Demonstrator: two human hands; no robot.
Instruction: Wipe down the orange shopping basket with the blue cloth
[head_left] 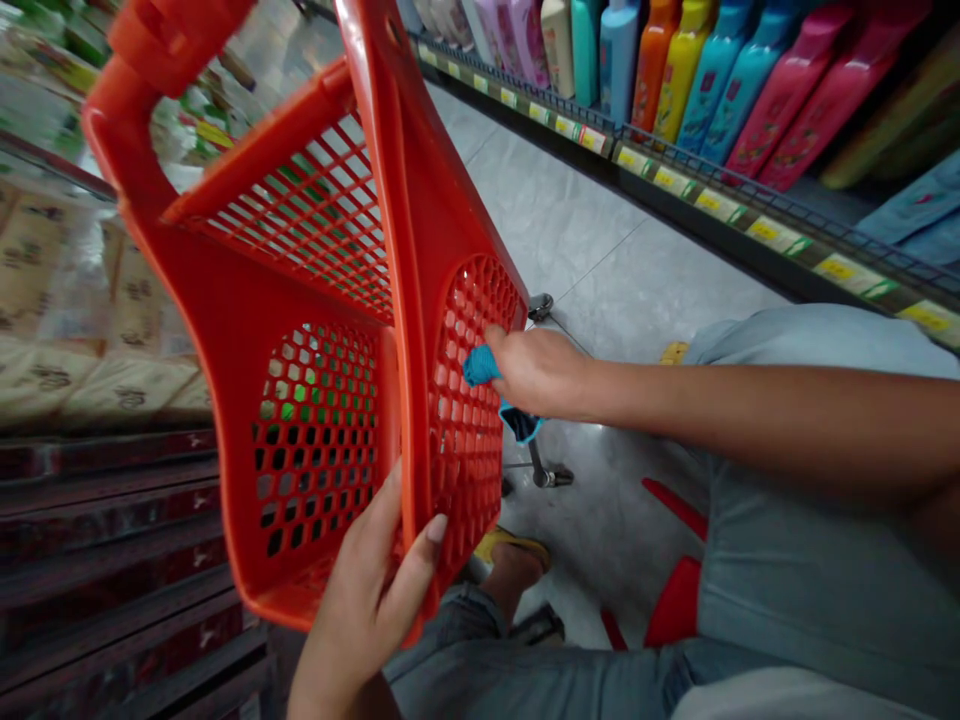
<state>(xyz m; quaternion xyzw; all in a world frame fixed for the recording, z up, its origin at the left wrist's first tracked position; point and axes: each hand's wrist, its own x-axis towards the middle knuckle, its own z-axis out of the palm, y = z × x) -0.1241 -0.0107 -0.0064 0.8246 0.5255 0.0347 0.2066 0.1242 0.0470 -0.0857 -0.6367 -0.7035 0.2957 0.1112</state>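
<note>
A red plastic shopping basket [390, 250] with honeycomb-perforated walls is tilted in front of me. My left hand [367, 600] grips its lower rim, thumb on the near outer side and fingers inside. My right hand [540, 370] is closed around a blue cloth [481, 366], part of which hangs below the fist. The cloth lies against or just beside the perforated outer side wall; contact is hard to tell. At upper left is the basket's thick handle [176, 45].
Shelves with colourful bottles [694, 85] and price tags run along the upper right. Packaged goods [82, 310] are stacked at left over dark red boxes [112, 560]. Caster wheels [555, 478] stand on the grey tiled floor [600, 260]. My jeans-clad legs and red pieces [675, 605] are lower right.
</note>
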